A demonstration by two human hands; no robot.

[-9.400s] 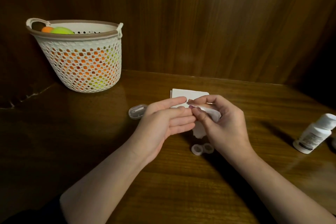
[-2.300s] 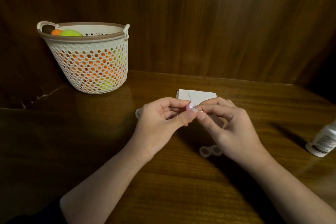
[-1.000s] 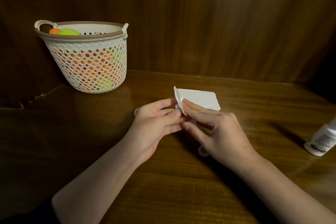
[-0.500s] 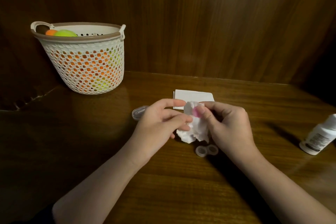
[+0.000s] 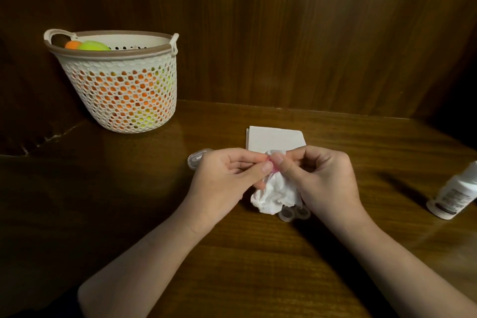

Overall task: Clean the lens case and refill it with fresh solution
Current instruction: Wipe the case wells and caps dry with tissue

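Note:
My left hand [image 5: 227,181] pinches a small pink lens-case cap [image 5: 273,167] between thumb and forefinger. My right hand [image 5: 322,183] meets it fingertip to fingertip and holds a crumpled white tissue [image 5: 276,195] against the cap; the tissue hangs down below both hands. The clear two-well lens case [image 5: 294,213] lies on the wooden table just under my right hand, partly hidden by the tissue. A white solution bottle [image 5: 456,195] lies tilted at the right edge.
A folded stack of white tissues [image 5: 275,139] lies behind my hands. A small clear plastic holder [image 5: 196,159] sits left of my left hand. A perforated white basket [image 5: 121,85] with orange and green balls stands at the back left against the wooden wall.
The hands have stayed together over the table, working the tissue on the pink cap. The tissue now hangs lower and covers part of the lens case.

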